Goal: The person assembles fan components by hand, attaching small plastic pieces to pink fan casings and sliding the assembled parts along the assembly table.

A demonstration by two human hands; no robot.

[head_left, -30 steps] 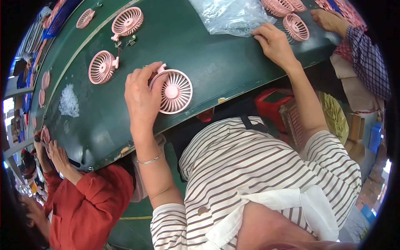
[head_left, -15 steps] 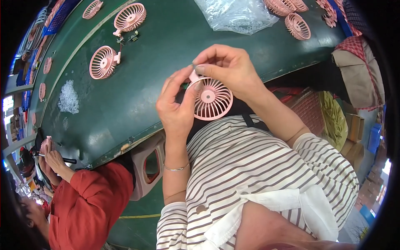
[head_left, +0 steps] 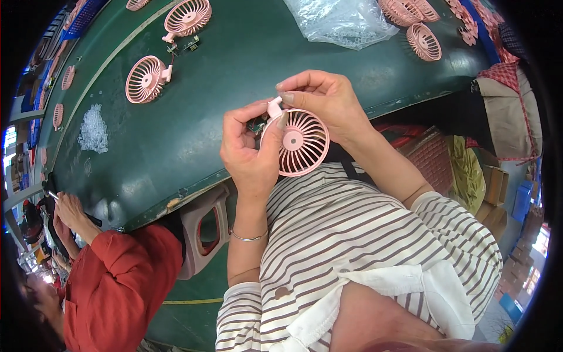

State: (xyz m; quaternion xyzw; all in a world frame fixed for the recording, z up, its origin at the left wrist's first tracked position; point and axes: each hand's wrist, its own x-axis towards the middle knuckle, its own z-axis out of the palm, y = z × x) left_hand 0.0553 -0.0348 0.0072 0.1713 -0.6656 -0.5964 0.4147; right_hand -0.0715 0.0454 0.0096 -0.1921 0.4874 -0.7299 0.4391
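Observation:
A pink fan housing point(head_left: 306, 142) with a round slotted grille is held over the table's front edge. My left hand point(head_left: 251, 141) grips it by its left rim, thumb across the front. Its short pale pink stem point(head_left: 274, 107) points up and away from me. A bit of green circuit board point(head_left: 256, 125) shows behind my left fingers. Close to the stem's tip, my right hand point(head_left: 338, 107) has thumb and forefinger drawn together. Whatever small thing they may pinch is too small to make out.
On the green table point(head_left: 217, 76) lie another fan housing point(head_left: 145, 80), one wired to a circuit board point(head_left: 189, 46), a heap of small clear pieces point(head_left: 94, 129) and a clear plastic bag point(head_left: 343, 23). More pink housings point(head_left: 423, 42) lie far right. A red-sleeved co-worker point(head_left: 123, 281) sits at left.
My right fingertips have shifted slightly off the stem's tip, which shows more now. The fan housing stays in my left hand. The co-worker's hands have moved at the left.

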